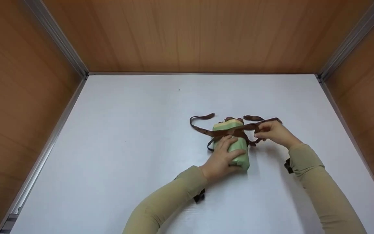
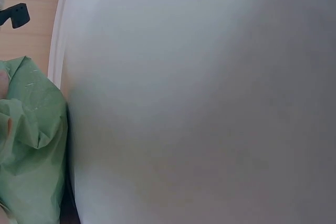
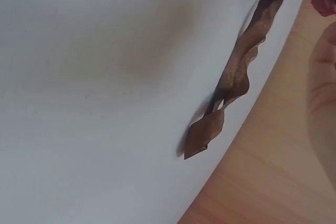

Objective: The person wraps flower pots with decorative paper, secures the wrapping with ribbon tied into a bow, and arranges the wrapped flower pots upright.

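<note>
A bouquet (image 1: pixel 238 144) in pale green wrapping, with a cream upper edge and small reddish-brown blooms, lies on the table. My left hand (image 1: pixel 219 160) holds it from above, fingers spread over the wrapping and fingertips by the ribbon crossing. A brown ribbon (image 1: pixel 219 133) goes round its middle, with loops and loose ends on both sides. To the right, my right hand (image 1: pixel 276 132) pinches part of that ribbon between thumb and fingers. In the left wrist view the green wrapping (image 2: pixel 37 145) looks crumpled. A twisted ribbon end (image 3: pixel 236 80) shows in the right wrist view.
The white table (image 1: pixel 115 156) is bounded by wood-grain panels at the back (image 1: pixel 190 35), left (image 1: pixel 21 113) and right (image 1: pixel 368 84), with metal strips along the joins. A black wrist device (image 1: pixel 199 196) hangs under the left cuff, another (image 1: pixel 288 165) under the right.
</note>
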The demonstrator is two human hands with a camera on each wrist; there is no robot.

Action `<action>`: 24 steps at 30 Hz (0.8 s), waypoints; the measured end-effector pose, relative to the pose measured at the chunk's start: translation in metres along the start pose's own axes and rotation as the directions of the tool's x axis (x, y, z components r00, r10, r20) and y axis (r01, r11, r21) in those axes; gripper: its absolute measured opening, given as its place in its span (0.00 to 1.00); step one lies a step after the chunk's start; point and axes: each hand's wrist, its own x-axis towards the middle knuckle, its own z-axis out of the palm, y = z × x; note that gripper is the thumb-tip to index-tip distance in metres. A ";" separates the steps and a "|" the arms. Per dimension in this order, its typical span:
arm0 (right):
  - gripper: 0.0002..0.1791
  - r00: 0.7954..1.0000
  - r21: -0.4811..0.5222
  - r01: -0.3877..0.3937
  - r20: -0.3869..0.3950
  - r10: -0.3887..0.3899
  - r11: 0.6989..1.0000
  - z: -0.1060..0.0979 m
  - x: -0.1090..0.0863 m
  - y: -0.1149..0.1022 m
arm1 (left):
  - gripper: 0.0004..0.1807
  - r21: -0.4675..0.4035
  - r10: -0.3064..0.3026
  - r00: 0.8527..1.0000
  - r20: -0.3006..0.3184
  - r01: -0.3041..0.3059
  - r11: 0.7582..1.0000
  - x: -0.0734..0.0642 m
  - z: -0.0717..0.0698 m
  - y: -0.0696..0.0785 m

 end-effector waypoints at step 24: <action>0.27 0.999 -0.046 0.040 0.025 -0.039 0.998 0.025 0.002 -0.006 | 0.31 -0.013 -0.026 1.000 0.001 0.026 1.000 0.000 0.000 0.001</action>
